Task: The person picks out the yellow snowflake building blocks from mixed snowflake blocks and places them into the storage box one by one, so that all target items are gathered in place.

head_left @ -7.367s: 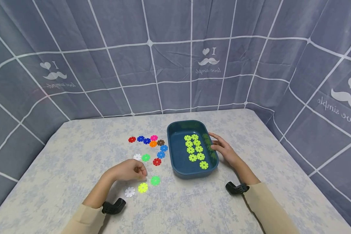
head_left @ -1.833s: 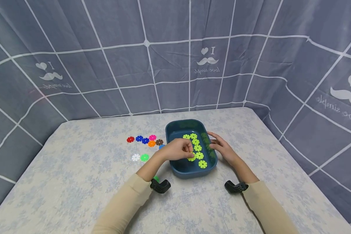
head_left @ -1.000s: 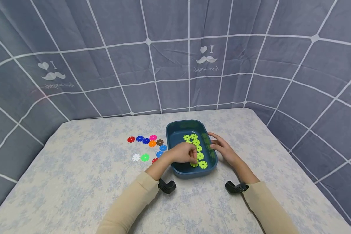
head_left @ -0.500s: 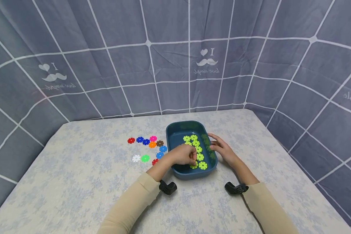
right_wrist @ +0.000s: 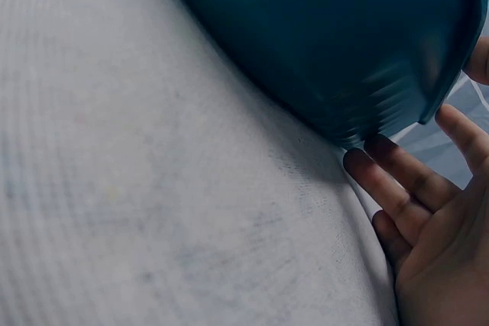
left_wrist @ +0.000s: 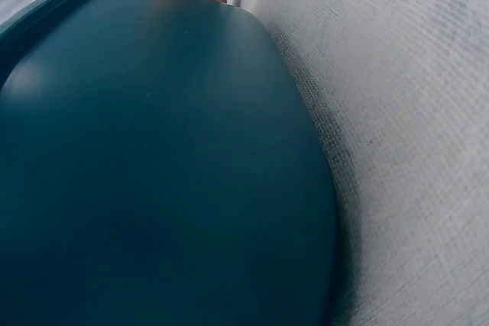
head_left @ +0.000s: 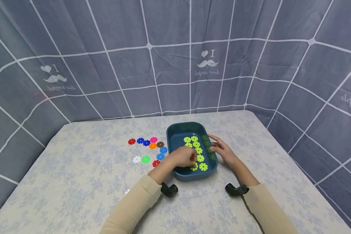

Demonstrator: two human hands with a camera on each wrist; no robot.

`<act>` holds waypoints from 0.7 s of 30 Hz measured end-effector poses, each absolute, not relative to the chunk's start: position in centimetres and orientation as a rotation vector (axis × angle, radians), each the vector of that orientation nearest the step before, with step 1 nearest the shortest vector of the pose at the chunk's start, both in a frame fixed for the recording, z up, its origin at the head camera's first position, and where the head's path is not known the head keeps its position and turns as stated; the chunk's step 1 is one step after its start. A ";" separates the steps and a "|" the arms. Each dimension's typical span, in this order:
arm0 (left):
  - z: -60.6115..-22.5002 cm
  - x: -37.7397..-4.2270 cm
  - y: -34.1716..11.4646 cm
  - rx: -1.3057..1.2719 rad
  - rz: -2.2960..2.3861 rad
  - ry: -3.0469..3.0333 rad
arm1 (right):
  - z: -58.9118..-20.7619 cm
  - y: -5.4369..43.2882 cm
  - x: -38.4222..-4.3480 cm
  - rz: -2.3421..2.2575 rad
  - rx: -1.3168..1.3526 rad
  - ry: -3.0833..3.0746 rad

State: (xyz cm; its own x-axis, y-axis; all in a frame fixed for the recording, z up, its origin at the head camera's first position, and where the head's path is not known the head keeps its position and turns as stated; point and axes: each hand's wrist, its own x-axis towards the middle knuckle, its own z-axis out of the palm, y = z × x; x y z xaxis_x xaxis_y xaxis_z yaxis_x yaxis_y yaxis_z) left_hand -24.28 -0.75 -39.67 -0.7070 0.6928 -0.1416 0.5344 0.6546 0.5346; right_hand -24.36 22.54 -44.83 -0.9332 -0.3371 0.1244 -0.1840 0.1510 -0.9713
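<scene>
My left hand (head_left: 185,156) reaches over the left rim of a dark teal bin (head_left: 191,177). Its curled fingers pinch at a yellow-green snowflake disc (head_left: 195,167) near the bin's front. Several more yellow-green discs (head_left: 199,150) lie in two columns beside and behind it; my hand hides part of the left column. My right hand (head_left: 225,152) rests spread against the bin's right side. In the right wrist view, its fingertips (right_wrist: 374,159) touch the ribbed outer wall (right_wrist: 336,59). The bin's outer wall (left_wrist: 168,150) fills most of the left wrist view, hiding the left fingers.
Left of the bin, loose snowflake discs lie on the patterned tablecloth (head_left: 84,169): red (head_left: 132,141), blue (head_left: 146,143), pink (head_left: 153,139), orange (head_left: 153,146), brown (head_left: 160,144), white (head_left: 136,159) and green (head_left: 145,159). A grey curtain (head_left: 175,74) hangs behind the table.
My left hand has moved right from the loose discs into the bin. A yellow-green disc now lies at the front of the left column. My right hand has stayed at the bin's side.
</scene>
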 end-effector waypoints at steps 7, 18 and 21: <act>-39.5 -24.2 -0.8 1.008 0.660 2.529 | -44.8 22.6 -24.3 -1.890 -0.519 2.296; -39.2 -24.1 -0.7 0.992 0.634 2.537 | -44.4 22.5 -24.3 -1.882 -0.513 2.289; -39.1 -24.0 -0.7 0.991 0.620 2.546 | -44.2 22.5 -24.2 -1.872 -0.492 2.299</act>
